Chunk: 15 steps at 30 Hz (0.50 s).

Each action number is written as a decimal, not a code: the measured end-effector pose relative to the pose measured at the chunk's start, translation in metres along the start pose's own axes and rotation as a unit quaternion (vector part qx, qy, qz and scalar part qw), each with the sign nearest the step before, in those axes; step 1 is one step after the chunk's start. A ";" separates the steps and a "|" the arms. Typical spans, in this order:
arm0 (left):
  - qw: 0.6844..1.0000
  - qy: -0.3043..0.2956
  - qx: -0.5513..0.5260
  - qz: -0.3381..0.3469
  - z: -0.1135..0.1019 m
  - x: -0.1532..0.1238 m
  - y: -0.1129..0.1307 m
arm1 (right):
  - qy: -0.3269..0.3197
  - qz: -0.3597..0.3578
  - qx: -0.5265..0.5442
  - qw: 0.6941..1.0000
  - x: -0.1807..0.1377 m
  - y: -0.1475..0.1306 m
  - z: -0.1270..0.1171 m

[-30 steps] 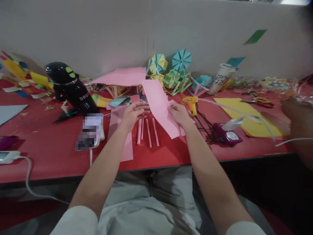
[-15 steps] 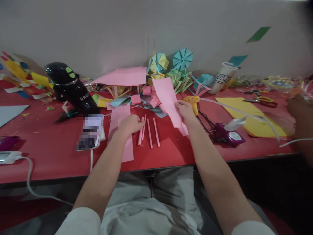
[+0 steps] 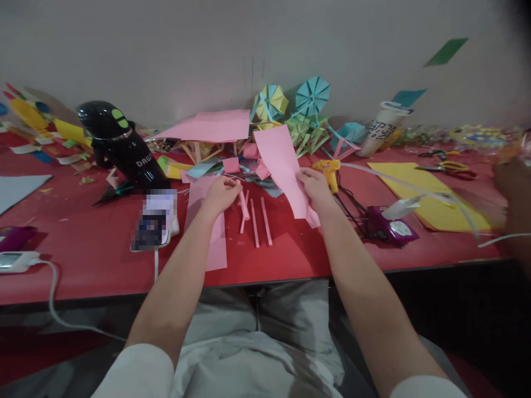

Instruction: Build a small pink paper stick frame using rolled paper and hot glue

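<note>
My left hand (image 3: 224,194) pinches the upper end of a rolled pink paper tube (image 3: 243,203), tilted above the red table. Thin pink paper sticks (image 3: 260,222) lie side by side just right of it, one partly behind the tube. A flat pink paper sheet (image 3: 216,243) lies under my left wrist. My right hand (image 3: 312,188) grips a pink paper strip (image 3: 279,160) by its right edge, thumb on top, and the strip slants up and leftward. Another bit of pink paper shows below that hand. The yellow hot glue gun (image 3: 329,172) lies right behind it.
A smartphone (image 3: 155,221) with a cable and a black bottle (image 3: 133,149) stand left. Paper umbrellas (image 3: 312,97) and pink sheets line the wall. At right are a purple device (image 3: 390,225), yellow paper (image 3: 435,213), scissors (image 3: 454,168), a cup (image 3: 384,130) and another person's arm (image 3: 514,193).
My left hand has raised the pink tube from the table and tilted it, moving slightly away from me. My right hand still holds the strip in nearly the same place.
</note>
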<state>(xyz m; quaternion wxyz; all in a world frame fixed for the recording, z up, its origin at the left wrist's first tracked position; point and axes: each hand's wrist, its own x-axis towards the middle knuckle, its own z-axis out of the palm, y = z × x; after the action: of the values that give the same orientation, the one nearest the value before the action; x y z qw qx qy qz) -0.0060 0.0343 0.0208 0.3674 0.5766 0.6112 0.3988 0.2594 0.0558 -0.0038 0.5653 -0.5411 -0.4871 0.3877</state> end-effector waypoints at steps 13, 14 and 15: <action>0.979 -0.035 0.177 0.096 -0.002 -0.011 0.011 | -0.009 0.008 0.028 1.000 -0.002 -0.002 0.002; 0.973 -0.055 0.205 0.088 0.000 -0.014 0.011 | -0.012 0.006 0.025 1.000 -0.002 -0.003 0.002; 0.968 -0.064 0.227 0.085 0.002 -0.015 0.011 | -0.015 0.005 0.022 1.000 -0.003 -0.003 0.002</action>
<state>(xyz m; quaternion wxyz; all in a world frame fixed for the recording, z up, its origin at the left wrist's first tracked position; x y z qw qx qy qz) 0.0016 0.0193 0.0294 0.2301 0.7189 0.6098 0.2417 0.2570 0.0532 -0.0015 0.5675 -0.5253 -0.4842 0.4094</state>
